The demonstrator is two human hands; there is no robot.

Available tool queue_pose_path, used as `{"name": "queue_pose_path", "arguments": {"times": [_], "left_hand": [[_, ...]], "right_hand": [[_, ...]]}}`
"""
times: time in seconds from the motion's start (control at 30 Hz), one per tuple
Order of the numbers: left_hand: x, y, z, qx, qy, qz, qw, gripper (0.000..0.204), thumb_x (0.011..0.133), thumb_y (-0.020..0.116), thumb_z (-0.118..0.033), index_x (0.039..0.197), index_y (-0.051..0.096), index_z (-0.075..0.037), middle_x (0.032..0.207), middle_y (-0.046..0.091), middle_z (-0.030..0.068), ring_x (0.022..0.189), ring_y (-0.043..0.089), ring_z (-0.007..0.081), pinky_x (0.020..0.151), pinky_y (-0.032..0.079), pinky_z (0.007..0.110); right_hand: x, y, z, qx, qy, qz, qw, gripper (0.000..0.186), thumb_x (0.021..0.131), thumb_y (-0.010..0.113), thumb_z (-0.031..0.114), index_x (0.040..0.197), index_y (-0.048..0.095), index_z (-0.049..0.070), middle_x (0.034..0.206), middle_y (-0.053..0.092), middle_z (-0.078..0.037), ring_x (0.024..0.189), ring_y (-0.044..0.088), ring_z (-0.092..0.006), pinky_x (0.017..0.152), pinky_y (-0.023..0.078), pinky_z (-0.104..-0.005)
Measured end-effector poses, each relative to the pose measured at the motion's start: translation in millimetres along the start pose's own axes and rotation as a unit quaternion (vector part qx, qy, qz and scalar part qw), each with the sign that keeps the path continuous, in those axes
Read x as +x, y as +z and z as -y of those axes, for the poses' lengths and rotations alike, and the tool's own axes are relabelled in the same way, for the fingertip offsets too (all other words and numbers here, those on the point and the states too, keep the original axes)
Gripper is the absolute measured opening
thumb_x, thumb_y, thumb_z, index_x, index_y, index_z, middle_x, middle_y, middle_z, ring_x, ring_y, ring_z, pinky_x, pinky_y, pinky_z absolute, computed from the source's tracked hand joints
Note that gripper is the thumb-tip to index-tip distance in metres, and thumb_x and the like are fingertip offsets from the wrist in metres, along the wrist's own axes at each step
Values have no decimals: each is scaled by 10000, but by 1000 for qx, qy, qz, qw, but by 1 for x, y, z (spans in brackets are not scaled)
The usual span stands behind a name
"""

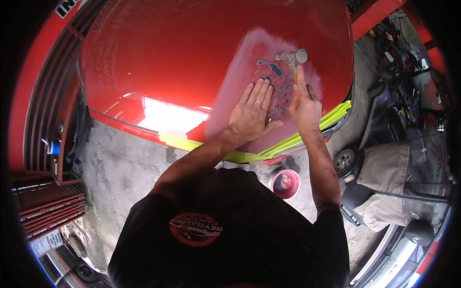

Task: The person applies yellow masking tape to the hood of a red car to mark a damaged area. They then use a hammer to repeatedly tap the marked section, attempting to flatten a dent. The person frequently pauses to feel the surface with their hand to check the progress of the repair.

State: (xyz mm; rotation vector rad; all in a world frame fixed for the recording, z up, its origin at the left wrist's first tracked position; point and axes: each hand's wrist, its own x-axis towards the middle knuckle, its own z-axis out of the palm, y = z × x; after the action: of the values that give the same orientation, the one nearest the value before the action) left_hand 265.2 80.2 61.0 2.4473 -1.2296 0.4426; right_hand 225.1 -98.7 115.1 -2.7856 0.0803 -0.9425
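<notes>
A glossy red car panel (168, 57) lies in front of me, with a dull pinkish sanded patch (229, 91) toward its near right part. Dark bare spots (274, 69) show inside that patch. My left hand (250, 110) rests flat on the patch, fingers stretched out together and thumb apart, just below the largest dark spot. My right hand (305, 109) grips a hammer (291, 56) by its handle, index finger laid along it toward the head. The hammer's metal head is over the patch's far right part; whether it touches the panel I cannot tell. Most of the handle is hidden by the hand.
Yellow-green masking tape (185, 143) runs along the panel's near edge. A pink bucket (296, 185) stands on the grey concrete floor (110, 177) below. At the right are a covered vehicle (384, 165) and dark clutter. Red slatted metalwork (53, 199) borders the left.
</notes>
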Motion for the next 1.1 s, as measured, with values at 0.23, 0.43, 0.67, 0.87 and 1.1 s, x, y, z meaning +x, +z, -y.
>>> {"name": "queue_pose_path", "arguments": {"times": [0.23,0.43,0.67,0.87,1.1], "left_hand": [[1,-4,-2,1,4,-11,1000,1020,931,461,-728,1483,405,128,1557,397,295,1514,312,380,1255,197,512],[0,-2,-1,3,3,-12,1000,1024,929,461,-735,1488,401,121,1558,394,297,1510,316,380,1253,198,513],[1,-1,-1,2,3,-13,1000,1028,923,474,-732,1487,400,123,1561,390,298,1510,315,385,1253,196,514],[1,-3,-1,0,3,-12,1000,1032,922,476,-733,1486,396,128,1558,388,306,1511,310,393,1253,196,515],[2,-2,0,0,6,-10,1000,1041,919,472,-740,1492,389,125,1570,375,301,1515,300,397,1254,193,517]], "right_hand": [[0,-2,1,28,4,2,1000,688,945,636,96,1575,396,232,858,673,-163,670,690,-389,566,569,-500],[4,0,5,37,3,4,999,697,937,630,70,1574,396,228,853,670,-169,666,687,-398,566,567,-508],[2,1,-4,28,-1,15,999,719,931,632,74,1581,381,249,861,673,-168,672,693,-398,576,576,-509],[1,-2,-2,3,8,47,999,713,932,632,80,1578,388,256,869,676,-161,681,699,-394,588,583,-504],[-2,-3,-3,-26,-1,71,997,753,879,643,59,1571,408,242,861,681,-149,681,701,-385,591,587,-489]]}}
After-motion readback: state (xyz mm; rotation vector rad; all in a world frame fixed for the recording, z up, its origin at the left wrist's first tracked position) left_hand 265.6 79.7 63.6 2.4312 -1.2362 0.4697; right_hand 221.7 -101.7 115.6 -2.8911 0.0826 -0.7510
